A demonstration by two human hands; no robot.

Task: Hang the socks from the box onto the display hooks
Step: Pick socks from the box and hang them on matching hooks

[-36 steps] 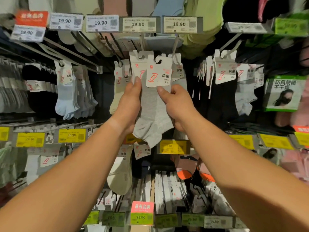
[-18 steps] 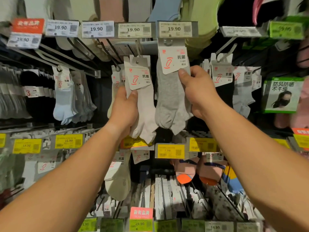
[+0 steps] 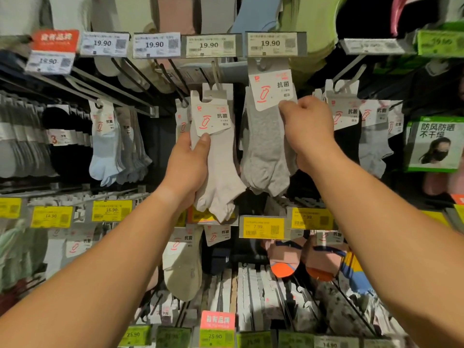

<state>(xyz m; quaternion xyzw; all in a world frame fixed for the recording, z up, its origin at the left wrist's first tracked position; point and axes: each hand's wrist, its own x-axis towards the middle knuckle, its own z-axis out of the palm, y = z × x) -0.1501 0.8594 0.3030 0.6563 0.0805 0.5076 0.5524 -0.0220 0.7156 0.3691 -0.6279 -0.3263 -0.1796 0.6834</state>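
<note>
A pale sock pack (image 3: pixel 218 156) is gripped by the left hand (image 3: pixel 188 164) and a grey sock pack (image 3: pixel 266 146) pinched by the right hand (image 3: pixel 308 129), hemmed in by hung blue socks (image 3: pixel 104 149) and price tags (image 3: pixel 275 43).

Soft, matt knitted cloth is showing on the grey socks (image 3: pixel 266 151) and the paler beige socks (image 3: pixel 221 177), each topped by a smooth white card header (image 3: pixel 273 89). Thin metal display hooks (image 3: pixel 216 71) are catching light above, beneath glossy plastic-fronted paper price tags (image 3: pixel 275 43).
</note>
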